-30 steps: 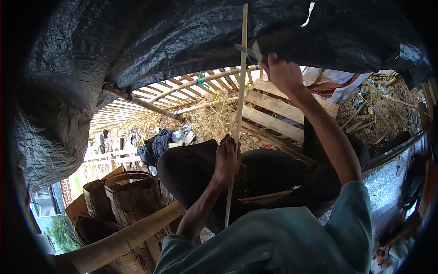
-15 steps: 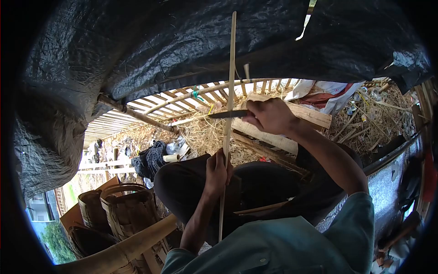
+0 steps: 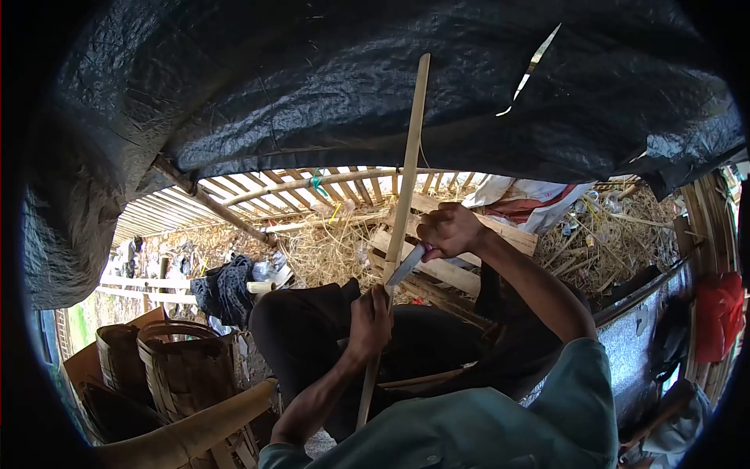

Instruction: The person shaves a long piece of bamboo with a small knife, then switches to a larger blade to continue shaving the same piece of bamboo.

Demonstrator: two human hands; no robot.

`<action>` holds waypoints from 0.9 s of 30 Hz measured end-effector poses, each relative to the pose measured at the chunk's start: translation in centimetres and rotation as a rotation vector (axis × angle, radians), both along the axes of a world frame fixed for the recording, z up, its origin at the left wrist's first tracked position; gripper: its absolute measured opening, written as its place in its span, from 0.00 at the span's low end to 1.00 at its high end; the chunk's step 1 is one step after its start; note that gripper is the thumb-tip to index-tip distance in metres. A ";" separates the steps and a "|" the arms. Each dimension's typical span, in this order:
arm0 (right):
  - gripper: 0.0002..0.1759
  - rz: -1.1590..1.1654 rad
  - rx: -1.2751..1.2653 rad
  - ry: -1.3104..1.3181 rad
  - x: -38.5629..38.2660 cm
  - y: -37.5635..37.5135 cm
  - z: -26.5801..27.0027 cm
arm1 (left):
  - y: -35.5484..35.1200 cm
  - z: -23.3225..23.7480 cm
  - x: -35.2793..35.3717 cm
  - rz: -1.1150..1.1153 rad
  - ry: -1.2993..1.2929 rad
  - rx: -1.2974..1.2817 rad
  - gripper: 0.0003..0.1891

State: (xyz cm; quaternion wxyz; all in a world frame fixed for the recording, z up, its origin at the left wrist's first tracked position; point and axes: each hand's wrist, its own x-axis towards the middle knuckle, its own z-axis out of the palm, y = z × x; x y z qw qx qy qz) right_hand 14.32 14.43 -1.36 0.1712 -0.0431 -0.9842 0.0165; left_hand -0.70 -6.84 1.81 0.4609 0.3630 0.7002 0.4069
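A long pale bamboo strip (image 3: 410, 172) stands slanted in front of me, its top against the dark sheeting and its lower end beside my torso. My left hand (image 3: 370, 324) is closed around its lower part, just above my lap. In my right hand (image 3: 449, 232) is a knife (image 3: 406, 266), gripped by the handle, which the fingers hide. The blade points down and left, its tip end at the strip a little above my left hand. A thin curled sliver hangs by the strip's upper part.
Woven bamboo baskets (image 3: 187, 367) stand at the lower left, near a thick bamboo pole (image 3: 203, 422). Split wood pieces (image 3: 500, 227) and straw (image 3: 328, 250) lie ahead. Black plastic sheeting (image 3: 328, 94) hangs overhead. A red bag (image 3: 717, 316) is at the far right.
My right hand has brought the knife down along the strip toward my left hand, and the blade has turned from level to slanting. The strip leans further right at its top. The view has shifted.
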 end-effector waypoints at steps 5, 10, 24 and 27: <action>0.24 -0.011 -0.141 0.119 0.7 -2.8 2.4 | -0.4 0.4 -0.6 -0.021 -0.276 -0.032 0.24; 0.25 -0.004 -0.134 0.135 -0.4 -5.4 3.2 | -0.3 0.2 0.1 -0.016 -0.296 -0.022 0.23; 0.18 -0.137 -0.273 0.211 0.1 -5.4 0.9 | 0.2 -0.3 0.1 -0.022 -0.195 0.019 0.24; 0.17 -0.200 -0.269 0.299 0.1 -4.5 1.5 | 0.3 0.3 0.2 -0.013 -0.174 0.016 0.24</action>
